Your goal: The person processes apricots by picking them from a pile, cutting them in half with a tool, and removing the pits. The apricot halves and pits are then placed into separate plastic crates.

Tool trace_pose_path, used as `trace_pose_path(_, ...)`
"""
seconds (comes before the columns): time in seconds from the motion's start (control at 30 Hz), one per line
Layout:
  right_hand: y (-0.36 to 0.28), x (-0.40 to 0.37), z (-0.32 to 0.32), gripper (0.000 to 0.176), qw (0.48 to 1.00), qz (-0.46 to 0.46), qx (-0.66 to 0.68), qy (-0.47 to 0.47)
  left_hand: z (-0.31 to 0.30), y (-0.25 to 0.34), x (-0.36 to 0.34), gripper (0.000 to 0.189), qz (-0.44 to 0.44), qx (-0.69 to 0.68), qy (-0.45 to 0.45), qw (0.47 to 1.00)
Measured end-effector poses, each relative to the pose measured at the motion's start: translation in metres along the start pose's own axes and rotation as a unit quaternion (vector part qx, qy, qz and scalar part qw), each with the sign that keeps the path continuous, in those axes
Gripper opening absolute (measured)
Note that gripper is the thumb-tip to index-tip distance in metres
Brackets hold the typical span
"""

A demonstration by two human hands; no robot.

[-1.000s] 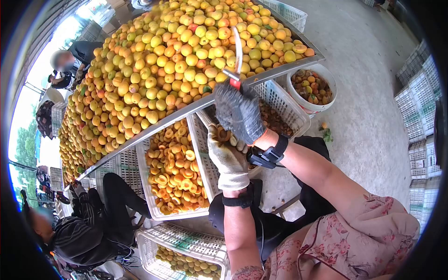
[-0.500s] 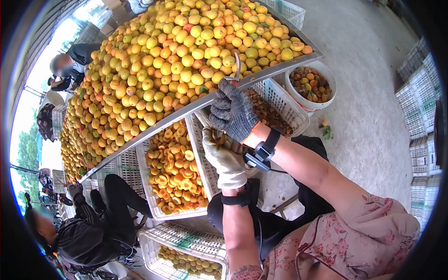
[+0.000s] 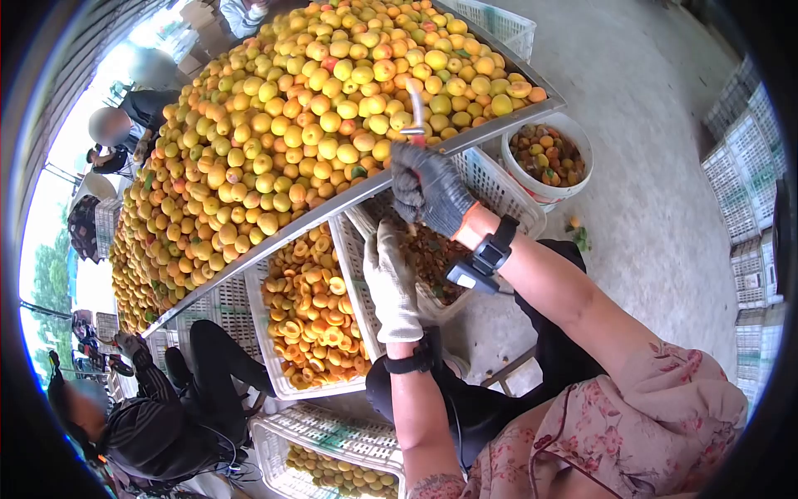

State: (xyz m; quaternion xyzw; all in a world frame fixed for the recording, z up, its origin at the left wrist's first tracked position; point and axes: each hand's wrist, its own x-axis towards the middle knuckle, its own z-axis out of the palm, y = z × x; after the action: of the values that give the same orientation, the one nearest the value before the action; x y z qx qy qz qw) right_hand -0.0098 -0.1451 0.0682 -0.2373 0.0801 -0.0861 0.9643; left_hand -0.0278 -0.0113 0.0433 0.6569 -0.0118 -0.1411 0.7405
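Observation:
A curved-blade knife (image 3: 416, 106) with a red handle is gripped in my right hand (image 3: 432, 190), which wears a dark grey glove. Its blade points up over the metal edge of the table, in front of the heaped whole apricots (image 3: 291, 125). My left hand (image 3: 392, 287), in a whitish stained glove, is beside the wall between two crates, back toward me. Its fingers reach forward and look stretched out; I see nothing held, though the palm side is hidden. Left of it are apricot halves (image 3: 316, 312) in a white crate (image 3: 259, 333); brown pits (image 3: 440, 262) lie in the crate below my right hand.
A white bucket (image 3: 540, 192) of darker, damaged-looking fruit stands at the table corner. Another crate (image 3: 332, 430) with small fruit sits low in front. Stacked crates (image 3: 736, 195) line the right. A person in black (image 3: 150, 432) sits at left, another person (image 3: 150, 108) farther back.
My hands have moved apart. The left has turned with its back up and its curled fingers have straightened. The right, still holding the knife, has shifted slightly right and tilted.

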Motion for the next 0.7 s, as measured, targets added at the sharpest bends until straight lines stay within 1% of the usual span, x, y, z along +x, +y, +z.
trace_pose_path(0.03,-0.003,0.001,-0.003,0.019,0.988,-0.020,-0.147,0.046,0.003,0.009,0.000,0.032,0.017,0.049,0.061,0.997)
trace_pose_path(0.07,-0.002,0.003,-0.005,0.017,0.973,-0.073,-0.209,0.066,-0.009,0.025,-0.009,0.034,-0.011,0.087,0.045,0.995)
trace_pose_path(0.1,-0.001,0.006,-0.008,0.016,0.951,-0.124,-0.270,0.085,-0.027,0.025,-0.002,0.034,0.000,0.138,0.038,0.990)
trace_pose_path(0.17,-0.012,0.007,-0.016,0.014,0.963,-0.098,-0.226,0.108,-0.043,0.054,-0.009,0.033,0.015,0.231,0.124,0.965)
trace_pose_path(0.2,-0.017,0.011,-0.021,0.014,0.959,-0.111,-0.231,0.120,-0.060,0.054,-0.009,0.035,0.055,0.331,0.161,0.928)
trace_pose_path(0.23,-0.025,0.011,-0.023,0.013,0.958,-0.119,-0.229,0.122,-0.080,0.050,-0.007,0.038,0.093,0.428,0.195,0.878)
trace_pose_path(0.27,-0.029,0.014,-0.024,0.012,0.942,-0.130,-0.271,0.148,-0.098,0.040,0.000,0.049,0.083,0.603,0.255,0.751)
trace_pose_path(0.3,-0.034,0.019,-0.024,0.011,0.923,-0.142,-0.314,0.172,-0.108,0.039,-0.002,0.058,0.080,0.604,0.271,0.745)
trace_pose_path(0.33,-0.040,0.027,-0.029,0.015,0.907,-0.137,-0.361,0.165,-0.114,0.035,-0.001,0.058,0.100,0.601,0.275,0.743)
trace_pose_path(0.37,-0.037,0.041,-0.032,0.015,0.907,-0.139,-0.365,0.159,-0.119,0.032,0.001,0.057,0.119,0.598,0.281,0.741)
trace_pose_path(0.4,-0.033,0.052,-0.027,0.018,0.841,-0.223,-0.471,0.143,-0.120,0.032,0.002,0.056,0.130,0.600,0.257,0.746)
trace_pose_path(0.43,-0.030,0.059,-0.024,0.021,0.757,-0.301,-0.566,0.125,-0.119,0.031,0.001,0.056,0.140,0.604,0.231,0.750)
trace_pose_path(0.47,-0.029,0.067,-0.022,0.026,0.750,-0.233,-0.605,0.129,-0.117,0.030,0.000,0.051,0.138,0.580,0.213,0.774)
trace_pose_path(0.5,-0.022,0.084,-0.022,0.023,0.680,-0.284,-0.668,0.101,-0.110,0.034,-0.001,0.051,0.136,0.578,0.217,0.775)
trace_pose_path(0.57,-0.010,0.104,0.001,0.024,0.619,-0.215,-0.753,0.063,-0.099,0.039,-0.001,0.047,0.105,0.533,0.180,0.820)
trace_pose_path(0.6,0.001,0.117,0.008,0.025,0.573,-0.228,-0.786,0.053,-0.100,0.033,0.002,0.043,0.139,0.535,0.163,0.817)
trace_pose_path(0.63,0.008,0.132,0.016,0.027,0.520,-0.191,-0.831,0.050,-0.099,0.028,0.004,0.044,0.136,0.555,0.153,0.806)
trace_pose_path(0.7,0.019,0.151,0.033,0.027,0.509,-0.140,-0.847,0.064,-0.096,0.027,0.006,0.046,0.105,0.539,0.110,0.829)
